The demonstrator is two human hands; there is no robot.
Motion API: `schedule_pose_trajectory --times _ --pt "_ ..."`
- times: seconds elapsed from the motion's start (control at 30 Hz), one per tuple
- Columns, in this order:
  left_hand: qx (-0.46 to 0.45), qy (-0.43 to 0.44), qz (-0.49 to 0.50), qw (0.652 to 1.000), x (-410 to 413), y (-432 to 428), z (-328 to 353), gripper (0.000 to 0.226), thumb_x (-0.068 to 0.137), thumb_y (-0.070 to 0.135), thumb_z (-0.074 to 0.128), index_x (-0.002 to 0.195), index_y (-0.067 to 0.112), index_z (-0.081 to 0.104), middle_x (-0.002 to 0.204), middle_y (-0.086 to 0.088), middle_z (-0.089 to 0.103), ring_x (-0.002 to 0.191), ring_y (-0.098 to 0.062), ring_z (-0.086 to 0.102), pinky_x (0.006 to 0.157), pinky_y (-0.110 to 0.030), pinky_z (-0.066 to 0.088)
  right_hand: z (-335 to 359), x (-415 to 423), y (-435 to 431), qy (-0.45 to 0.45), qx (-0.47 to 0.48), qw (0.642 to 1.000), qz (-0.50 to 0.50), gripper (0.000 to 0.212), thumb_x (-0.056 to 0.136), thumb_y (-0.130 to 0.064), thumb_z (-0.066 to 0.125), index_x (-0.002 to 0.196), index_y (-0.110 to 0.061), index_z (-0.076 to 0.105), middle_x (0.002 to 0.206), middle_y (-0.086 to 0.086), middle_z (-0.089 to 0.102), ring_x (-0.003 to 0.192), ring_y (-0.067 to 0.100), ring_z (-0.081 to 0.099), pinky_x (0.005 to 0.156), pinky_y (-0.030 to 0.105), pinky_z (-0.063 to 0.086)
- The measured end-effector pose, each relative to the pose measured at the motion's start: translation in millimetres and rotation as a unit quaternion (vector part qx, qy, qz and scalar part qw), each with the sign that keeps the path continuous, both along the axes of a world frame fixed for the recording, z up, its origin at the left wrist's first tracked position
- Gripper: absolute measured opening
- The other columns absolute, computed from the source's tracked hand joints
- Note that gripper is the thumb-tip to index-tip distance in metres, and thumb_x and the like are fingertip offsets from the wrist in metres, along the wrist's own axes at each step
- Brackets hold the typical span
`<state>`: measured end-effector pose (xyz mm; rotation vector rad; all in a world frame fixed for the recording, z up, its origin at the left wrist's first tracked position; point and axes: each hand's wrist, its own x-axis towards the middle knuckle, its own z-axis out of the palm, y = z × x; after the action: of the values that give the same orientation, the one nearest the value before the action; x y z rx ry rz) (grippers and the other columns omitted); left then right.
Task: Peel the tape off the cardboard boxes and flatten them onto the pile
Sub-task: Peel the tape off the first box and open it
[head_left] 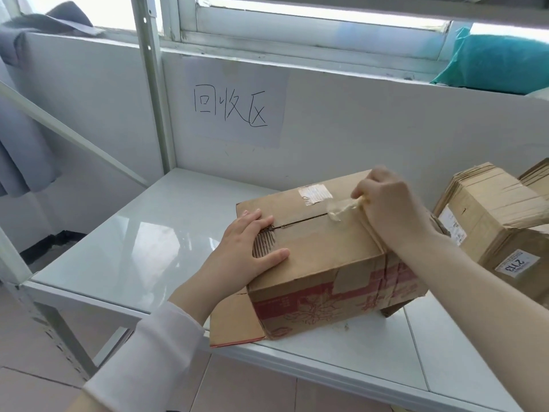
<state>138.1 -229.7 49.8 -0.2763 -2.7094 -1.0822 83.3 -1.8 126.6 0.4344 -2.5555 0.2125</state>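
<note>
A brown cardboard box [320, 257] with red print on its front lies on the white shelf [142, 239]. Its top seam is partly split. My left hand [252, 248] rests flat on the box's left top, fingers straight. My right hand [386, 203] pinches a strip of clear tape [341, 209] that lifts off the top seam near the box's right end. A torn label patch [314, 194] sits on the far top flap. One loose flap [234, 319] hangs open at the front left.
More cardboard boxes [490, 221] with white labels stand at the right on the shelf. A paper sign with handwriting [234, 108] hangs on the back panel. A teal bag [499, 63] lies on the window ledge, grey cloth [35, 31] at the upper left.
</note>
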Motion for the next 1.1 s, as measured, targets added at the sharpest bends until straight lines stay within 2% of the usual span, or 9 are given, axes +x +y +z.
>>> schedule_pose_trajectory --times 0.13,0.27,0.37,0.47,0.53,0.67,0.8,1.0,1.1 --pt "-0.001 -0.001 0.004 1.000 -1 0 -1 0.068 0.081 0.052 0.057 0.141 0.033 0.030 0.153 0.014 0.016 0.142 -0.003 0.003 0.111 -0.021 0.004 -1 2 -8 -0.051 -0.043 0.996 0.057 0.038 0.084 0.003 0.049 0.119 -0.004 0.061 0.115 0.011 0.064 0.114 0.025 0.051 0.094 0.021 0.032" --pt "0.000 0.000 0.004 1.000 -1 0 -3 0.070 0.080 0.057 0.057 0.141 0.035 0.030 0.153 0.016 0.015 0.142 -0.003 0.003 0.111 -0.021 0.005 9 10 -12 -0.094 -0.145 0.980 0.099 0.019 0.084 -0.009 0.062 0.102 -0.009 0.066 0.092 0.000 0.072 0.092 0.009 0.062 0.076 0.006 0.037" --pt "-0.002 -0.004 0.001 1.000 0 1 -1 0.080 0.072 0.072 0.053 0.140 0.035 0.030 0.153 0.016 0.016 0.142 -0.002 0.003 0.109 -0.019 0.004 7 6 -13 -0.115 -0.133 0.980 0.088 0.023 0.071 -0.023 0.077 0.091 -0.020 0.066 0.086 -0.010 0.062 0.078 0.003 0.054 0.078 0.017 0.044" --pt "-0.010 -0.005 0.005 1.000 0 1 1 0.069 0.080 0.055 0.056 0.141 0.034 0.030 0.153 0.014 0.015 0.142 -0.004 0.003 0.112 -0.022 0.004 5 0 -12 -0.152 -0.065 0.984 0.062 0.043 0.070 -0.033 0.076 0.111 -0.026 0.064 0.102 -0.002 0.060 0.101 0.015 0.048 0.093 0.029 0.039" --pt "-0.013 0.000 0.005 1.000 0 2 1 0.067 0.082 0.050 0.057 0.141 0.033 0.031 0.153 0.014 0.016 0.142 -0.004 0.003 0.112 -0.022 0.004 4 0 -15 -0.169 -0.047 0.982 0.073 0.028 0.075 -0.030 0.072 0.101 -0.024 0.069 0.098 -0.002 0.063 0.098 0.015 0.050 0.091 0.028 0.038" --pt "-0.008 0.005 0.002 1.000 -1 2 0 0.066 0.082 0.047 0.059 0.141 0.032 0.032 0.153 0.013 0.017 0.142 -0.005 0.004 0.111 -0.020 0.004 8 0 -3 0.002 -0.077 0.997 0.030 0.018 0.076 -0.002 0.060 0.070 -0.016 0.051 0.080 0.003 0.055 0.077 0.022 0.051 0.070 0.031 0.039" --pt "-0.010 0.008 0.001 1.000 -2 4 0 0.066 0.082 0.048 0.060 0.140 0.032 0.033 0.153 0.012 0.018 0.142 -0.004 0.005 0.110 -0.018 0.002 16 -10 36 0.042 -0.083 0.992 -0.081 0.006 0.080 -0.004 0.065 0.086 -0.002 0.066 0.088 0.010 0.051 0.088 0.029 0.054 0.071 0.027 0.034" --pt "-0.117 -0.041 0.010 0.992 -2 8 17 0.063 0.078 0.063 0.040 0.138 0.046 0.028 0.149 0.004 0.022 0.139 -0.015 0.011 0.114 -0.029 0.005 1 2 21 -0.047 -0.078 0.994 0.061 0.026 0.088 -0.005 0.055 0.111 -0.009 0.067 0.107 0.008 0.067 0.096 0.020 0.057 0.082 0.014 0.034" --pt "-0.099 -0.023 0.058 0.993 -14 31 30 0.040 0.088 0.040 0.046 0.127 0.034 0.044 0.137 -0.003 0.032 0.134 -0.022 0.016 0.111 -0.029 0.011 18 7 32 -0.097 -0.162 0.981 0.053 0.032 0.085 -0.002 0.059 0.113 -0.016 0.065 0.099 0.000 0.070 0.057 -0.001 0.058 0.063 -0.002 0.039"
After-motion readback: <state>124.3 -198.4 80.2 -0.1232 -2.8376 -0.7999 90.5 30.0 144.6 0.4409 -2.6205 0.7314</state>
